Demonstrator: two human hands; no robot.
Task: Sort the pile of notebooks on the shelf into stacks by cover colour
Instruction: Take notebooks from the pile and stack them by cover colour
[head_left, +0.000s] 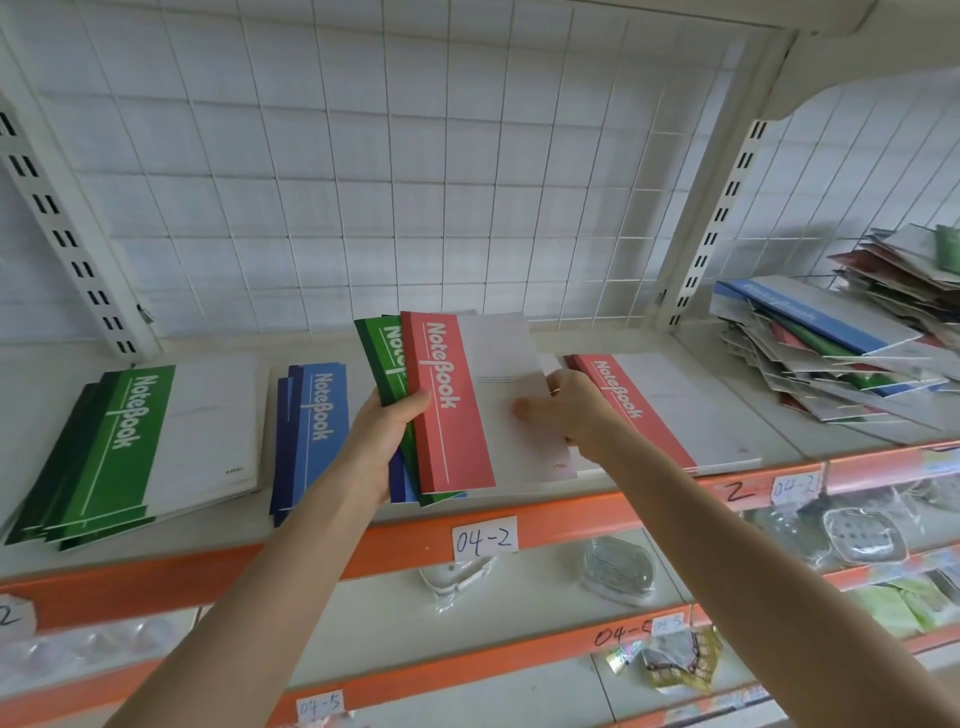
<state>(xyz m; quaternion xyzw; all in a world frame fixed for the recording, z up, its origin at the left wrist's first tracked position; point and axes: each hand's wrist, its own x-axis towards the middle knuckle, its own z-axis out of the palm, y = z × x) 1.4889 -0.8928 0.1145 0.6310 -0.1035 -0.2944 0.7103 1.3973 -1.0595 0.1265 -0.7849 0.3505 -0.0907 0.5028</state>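
Observation:
Above the middle of the shelf, my left hand (387, 434) grips a small bunch of notebooks by their spine side. A red-spined notebook (457, 410) lies on top of the bunch, with a green one (382, 353) and a blue one under it. My right hand (566, 408) pinches the right edge of the red notebook, thumb on its white cover. On the shelf lie a green stack (130, 447) at the left, a blue stack (311, 431) beside it and a red stack (670, 410) right of my hands. The unsorted pile (831, 358) sits on the right.
A white wire grid (415, 182) backs the shelf, with slotted uprights (67, 239) at left and right. The orange shelf edge (561, 519) carries a label reading 04-2. Lower shelves hold small packaged goods (618, 571). A heap of flat packets (904, 260) lies at far right.

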